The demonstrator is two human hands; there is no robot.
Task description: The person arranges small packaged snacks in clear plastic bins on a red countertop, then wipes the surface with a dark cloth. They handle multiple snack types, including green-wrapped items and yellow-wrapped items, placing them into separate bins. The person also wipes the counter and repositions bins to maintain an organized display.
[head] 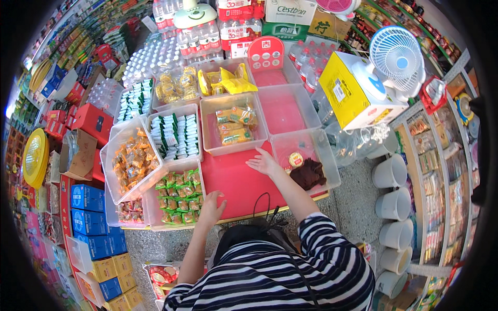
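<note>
My left hand [212, 209] is empty, fingers apart, beside a clear plastic bin of green-wrapped snacks [179, 194]. My right hand [262, 161] reaches over the red tabletop [237, 182] with spread fingers and holds nothing. Just beyond it stands a clear bin [234, 149] with several yellow-packaged snacks [235, 124]. To its right, another bin [330, 175] contains a dark brown cloth or bag [309, 173] and a small round yellow-and-white item [295, 159]. A tilted bin of orange-wrapped snacks [134, 161] rests on other bins at the left.
Behind are bins of white-and-green packets [175, 136] and yellow bags [233, 79]. A white fan [400, 62] stands by a yellow box [344, 89] at the right. Grey buckets [393, 202] line the right floor. Blue cartons [87, 221] are stacked at left.
</note>
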